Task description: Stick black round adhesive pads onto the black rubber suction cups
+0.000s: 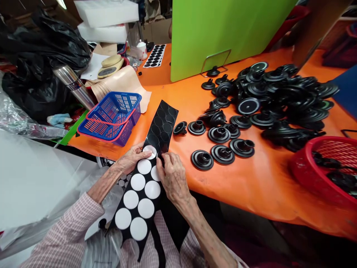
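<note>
My hands hold a long black sheet (pixel 152 175) of round discs, tilted up over the orange table edge. Its lower part shows white circles, and its upper part shows black discs. My left hand (pixel 129 158) grips the sheet's left side, with the thumb beside a white circle. My right hand (pixel 173 176) pinches a black disc (pixel 161 156) at the sheet's right side between its fingertips. Black flanged rubber parts (pixel 219 134) stand in rows just right of the sheet, with a dense heap (pixel 279 100) behind them.
The orange-covered table (pixel 251 186) holds a blue plastic basket (pixel 110 117) left of the sheet and a red basket (pixel 323 167) with black parts at right. A green board (pixel 223 37) rises at the back. A steel flask (pixel 74 85) and black bags (pixel 41 63) lie far left.
</note>
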Tool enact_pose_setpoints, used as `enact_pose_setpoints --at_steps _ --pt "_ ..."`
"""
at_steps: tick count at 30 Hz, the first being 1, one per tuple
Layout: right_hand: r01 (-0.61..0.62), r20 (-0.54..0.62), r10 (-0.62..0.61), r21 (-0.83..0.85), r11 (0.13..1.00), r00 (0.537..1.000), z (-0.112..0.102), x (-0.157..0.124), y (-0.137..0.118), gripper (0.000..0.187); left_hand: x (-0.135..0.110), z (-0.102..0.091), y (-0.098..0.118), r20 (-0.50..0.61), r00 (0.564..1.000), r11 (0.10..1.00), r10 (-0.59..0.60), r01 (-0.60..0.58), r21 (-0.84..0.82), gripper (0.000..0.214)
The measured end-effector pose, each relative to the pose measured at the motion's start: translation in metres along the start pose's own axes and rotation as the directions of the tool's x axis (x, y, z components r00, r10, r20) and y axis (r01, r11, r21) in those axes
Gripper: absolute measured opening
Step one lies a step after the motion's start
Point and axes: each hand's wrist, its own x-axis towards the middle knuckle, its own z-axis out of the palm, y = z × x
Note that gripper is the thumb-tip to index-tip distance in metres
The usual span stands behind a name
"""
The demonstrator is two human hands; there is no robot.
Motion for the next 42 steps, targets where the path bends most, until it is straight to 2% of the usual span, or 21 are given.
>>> enact_pose_setpoints --at_steps 3,6,8,9,10,11,13,15,16,19,21,23,25,27,30,33,35,37,39,40,42 --pt "-0.022 -0.052 0.022 -0.004 1.000 0.998 -0.003 0.003 0.011 0.029 0.001 -0.006 0.006 0.013 1.000 0.994 0.017 -0.018 0.109 0.049" --pt "-0.093 -0.152 0.096 0.028 0.995 0.984 -0.016 0.004 0.025 0.029 -0.002 -0.010 0.016 -0.113 0.989 0.889 0.094 -0.033 0.457 0.040" --pt "-0.098 -0.229 0.105 0.044 0.994 0.968 -0.025 0.002 0.030 0.025 -0.007 -0.005 0.023 -0.290 0.910 0.689 0.296 0.007 0.725 0.038" --pt "-0.086 -0.266 0.096 0.049 0.995 0.959 -0.028 0.000 0.030 0.022 -0.010 0.001 0.025 -0.339 0.850 0.598 0.402 0.036 0.800 0.037" --pt "-0.063 -0.298 0.075 0.050 0.997 0.952 -0.030 -0.003 0.028 0.020 -0.013 0.008 0.027 -0.346 0.821 0.556 0.454 0.043 0.830 0.034" --pt "-0.034 -0.320 0.048 0.049 0.998 0.946 -0.032 -0.006 0.025 0.020 -0.015 0.016 0.028 -0.320 0.846 0.576 0.427 0.019 0.817 0.032" --pt "0.028 -0.315 -0.005 0.069 0.997 0.949 -0.033 -0.011 0.018 0.022 -0.015 0.034 0.029 -0.185 0.967 0.756 0.175 -0.011 0.655 0.034" --pt "0.066 -0.237 -0.031 0.140 0.988 0.971 -0.035 -0.014 0.011 0.025 -0.012 0.050 0.029 -0.028 0.998 0.916 -0.050 0.057 0.397 0.034" --pt "0.053 -0.189 -0.015 0.194 0.980 0.982 -0.037 -0.015 0.008 0.027 -0.009 0.056 0.029 0.004 0.996 0.956 -0.088 0.083 0.281 0.031" --pt "-0.056 -0.136 0.108 0.338 0.940 0.985 -0.045 -0.014 0.007 0.025 -0.001 0.070 0.032 0.018 0.999 0.994 -0.048 0.045 0.100 0.024" --pt "-0.090 -0.199 0.166 0.344 0.935 0.966 -0.048 -0.012 0.010 0.023 0.002 0.079 0.035 0.054 0.998 0.998 -0.043 0.041 0.037 0.023" --pt "-0.067 -0.279 0.150 0.284 0.956 0.949 -0.049 -0.010 0.015 0.023 0.003 0.087 0.037 0.088 0.993 0.997 -0.073 0.076 -0.022 0.023" --pt "-0.038 -0.287 0.115 0.262 0.964 0.951 -0.050 -0.010 0.018 0.026 0.005 0.092 0.038 0.071 0.996 0.998 -0.061 0.063 -0.022 0.024" --pt "-0.072 -0.216 0.155 0.350 0.934 0.964 -0.052 -0.010 0.021 0.027 0.008 0.093 0.035 0.006 1.000 0.999 0.008 -0.008 0.031 0.028" --pt "-0.277 -0.101 0.400 0.570 0.773 0.911 -0.057 -0.007 0.026 0.025 0.009 0.092 0.031 -0.029 0.998 0.996 0.062 -0.060 0.065 0.033" --pt "-0.396 -0.005 0.562 0.704 0.590 0.827 -0.059 -0.002 0.032 0.022 0.013 0.090 0.034 0.096 0.995 0.985 0.011 -0.027 0.169 0.031" --pt "-0.401 -0.006 0.593 0.732 0.551 0.805 -0.062 0.000 0.035 0.025 0.024 0.089 0.042 0.108 0.991 0.893 0.076 -0.116 0.435 0.028" --pt "-0.397 -0.031 0.627 0.749 0.530 0.778 -0.069 -0.003 0.037 0.025 0.046 0.085 0.053 0.054 0.956 0.637 0.289 -0.234 0.735 0.026" --pt "-0.414 0.023 0.622 0.765 0.493 0.782 -0.080 -0.010 0.040 0.025 0.075 0.081 0.062 0.089 0.892 0.346 0.442 -0.261 0.901 0.035" --pt "-0.430 0.066 0.607 0.766 0.478 0.792 -0.087 -0.015 0.042 0.024 0.090 0.079 0.066 0.154 0.893 0.243 0.423 -0.276 0.930 0.043" --pt "-0.451 0.102 0.583 0.744 0.493 0.806 -0.100 -0.028 0.049 0.023 0.114 0.076 0.068 0.257 0.915 0.141 0.310 -0.312 0.940 0.051"
